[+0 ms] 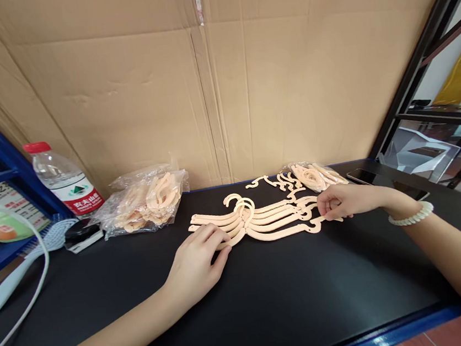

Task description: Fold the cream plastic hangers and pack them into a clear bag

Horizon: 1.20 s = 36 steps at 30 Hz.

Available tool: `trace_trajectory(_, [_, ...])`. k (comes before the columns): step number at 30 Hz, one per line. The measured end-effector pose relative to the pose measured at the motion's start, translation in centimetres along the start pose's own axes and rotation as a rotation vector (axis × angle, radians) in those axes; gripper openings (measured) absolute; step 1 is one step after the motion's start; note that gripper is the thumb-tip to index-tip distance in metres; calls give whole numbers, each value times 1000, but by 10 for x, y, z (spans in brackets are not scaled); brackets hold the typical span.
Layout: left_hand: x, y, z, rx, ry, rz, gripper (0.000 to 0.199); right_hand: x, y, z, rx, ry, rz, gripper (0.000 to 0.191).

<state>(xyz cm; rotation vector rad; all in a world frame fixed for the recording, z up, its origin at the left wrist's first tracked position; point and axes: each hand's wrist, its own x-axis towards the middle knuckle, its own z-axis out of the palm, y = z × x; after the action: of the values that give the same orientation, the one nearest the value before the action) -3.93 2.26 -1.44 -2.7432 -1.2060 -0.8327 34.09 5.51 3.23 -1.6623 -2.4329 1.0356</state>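
Note:
Several peach-coloured plastic clothes hangers (pixel 277 235) lie stacked in an overlapping row on the black table, their hooks pointing away from me. My left hand (pixel 200 257) is closed on the left arm of the nearest hanger, thumb and fingers around it. At the other end, my right hand (pixel 336 203) pinches a thin peach-coloured hanger piece (pixel 318 220), which meets the tip of that hanger's right arm. Whether the two are joined I cannot tell. Loose small hooked pieces (pixel 284 180) lie behind the hangers to the right.
Clear bags of hanger parts stand at the back left (pixel 150 201) and back right (pixel 318 175). On the left are a water bottle (pixel 69 183), a hairbrush (pixel 50 238) and a white cable (pixel 45 260). A phone (pixel 362 176) lies at right. Cardboard (pixel 142 94) walls the back.

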Motion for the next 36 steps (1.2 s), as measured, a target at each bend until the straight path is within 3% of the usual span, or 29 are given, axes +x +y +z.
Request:
trace_trajectory(7, [4, -8, 1, 134, 0, 16, 21, 5, 0, 4, -32, 111, 0, 17])
trace_trajectory(12, [4, -13, 2, 141, -5, -5, 22, 6, -3, 5, -161, 224, -21, 16])
trace_trajectory(25, [5, -18, 2, 218, 12, 23, 33, 20, 7, 11, -257, 407, -44, 13])
trace_trajectory(33, [5, -23, 3, 180, 67, -18, 29, 22, 11, 13, -260, 480, -18, 12])
trace_trajectory(36, [4, -17, 2, 178, 68, -16, 27, 19, 3, 15, -256, 566, -17, 23])
